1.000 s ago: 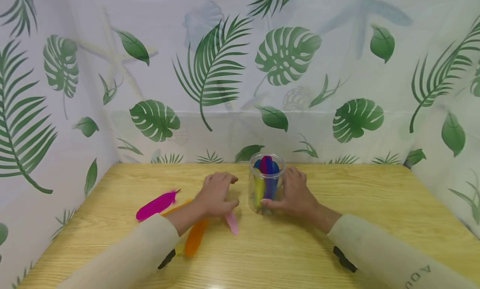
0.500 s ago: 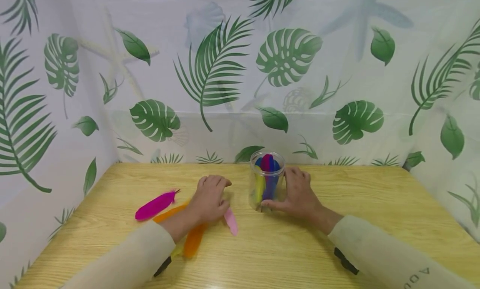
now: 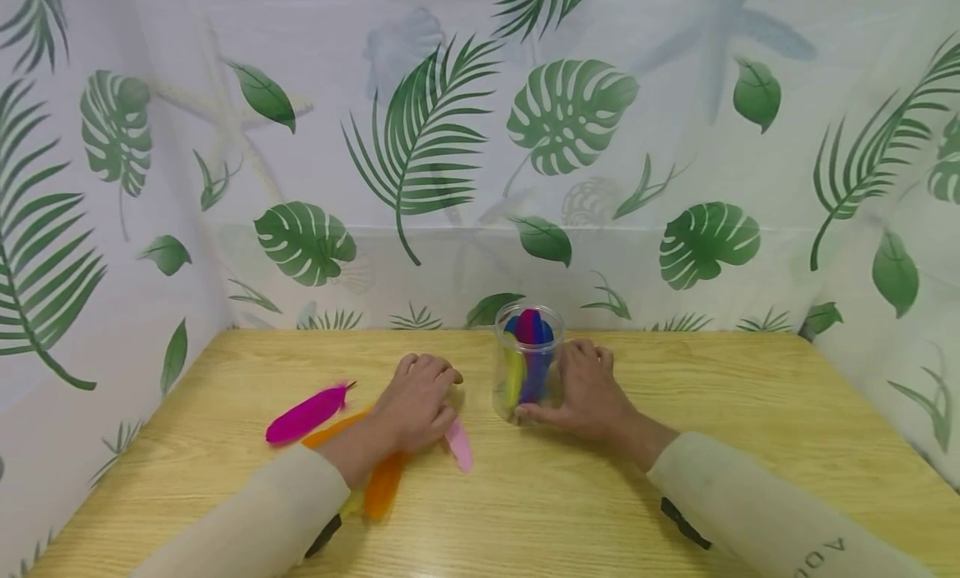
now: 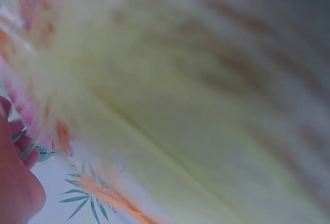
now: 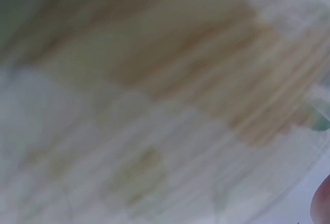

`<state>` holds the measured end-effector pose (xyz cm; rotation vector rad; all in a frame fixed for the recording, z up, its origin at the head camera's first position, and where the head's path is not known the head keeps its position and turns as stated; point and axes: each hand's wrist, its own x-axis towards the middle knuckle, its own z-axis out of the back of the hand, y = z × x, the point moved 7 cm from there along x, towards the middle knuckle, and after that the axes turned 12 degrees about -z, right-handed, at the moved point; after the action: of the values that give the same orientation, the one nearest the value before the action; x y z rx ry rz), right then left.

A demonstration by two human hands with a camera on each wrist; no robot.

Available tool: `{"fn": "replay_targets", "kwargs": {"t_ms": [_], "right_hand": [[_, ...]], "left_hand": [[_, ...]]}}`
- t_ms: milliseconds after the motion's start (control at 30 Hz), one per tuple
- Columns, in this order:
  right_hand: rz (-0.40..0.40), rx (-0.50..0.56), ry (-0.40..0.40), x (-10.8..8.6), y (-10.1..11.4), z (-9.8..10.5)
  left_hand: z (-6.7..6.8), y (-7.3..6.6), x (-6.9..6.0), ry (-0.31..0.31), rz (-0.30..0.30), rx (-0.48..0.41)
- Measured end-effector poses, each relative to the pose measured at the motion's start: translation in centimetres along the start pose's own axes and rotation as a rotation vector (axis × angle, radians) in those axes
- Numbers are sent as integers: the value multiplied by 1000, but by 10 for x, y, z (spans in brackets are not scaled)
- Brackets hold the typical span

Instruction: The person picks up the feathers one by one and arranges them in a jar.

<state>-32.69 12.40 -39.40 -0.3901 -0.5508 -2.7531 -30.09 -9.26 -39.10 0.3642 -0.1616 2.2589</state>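
Observation:
A clear jar (image 3: 527, 366) with yellow, blue and magenta feathers inside stands upright on the table. My right hand (image 3: 596, 391) grips its right side, the thumb across the front near the base. To the left, my left hand (image 3: 416, 403) is palm down with bent fingers over the upper end of a pink feather (image 3: 459, 446); any contact there is hidden. Orange feathers (image 3: 385, 485) lie partly under the left wrist. In the left wrist view, a blurred yellow feather (image 4: 154, 141) covers most of the picture, with part of the left hand (image 4: 18, 177) at the left edge.
A magenta feather (image 3: 306, 416) lies left of my left forearm. Part of a yellow feather (image 3: 354, 503) shows beside the left sleeve. Behind the wooden table (image 3: 712, 378) hangs a white leaf-print sheet (image 3: 465, 286).
My left hand has drawn slightly left and its spread thumb and fingers have come closer together over the pink feather. The right hand stays on the jar.

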Motion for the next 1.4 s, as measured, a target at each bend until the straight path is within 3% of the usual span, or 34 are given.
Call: {"fn": "replay_targets", "kwargs": {"t_ms": [167,467,700,1000,1100,1200,1300,1400], "right_hand": [[6,-17,5,1,1,-2],[-5,-36,15,-1,2,-1],[-1,-53,14,-1,2,-2],[8,-48,4,0,2,-2],[6,-49,-7,1,1,-1],[1,-46,-3,2,0,-1],[-4,-38,11,2,0,-1],[-1,-35,12,2,0,0]], "left_hand": [[0,-2,-2,5,-67,-6],[-8,-5,-5,119,-186,-15],[-5,-14,-4,20,-330,-103],[0,-14,-4,-42,-309,-57],[1,-14,-2,-36,-255,-32],[3,-9,0,-33,-122,-70],[6,1,2,-62,77,-226],[7,18,-1,-130,335,-492]]}}
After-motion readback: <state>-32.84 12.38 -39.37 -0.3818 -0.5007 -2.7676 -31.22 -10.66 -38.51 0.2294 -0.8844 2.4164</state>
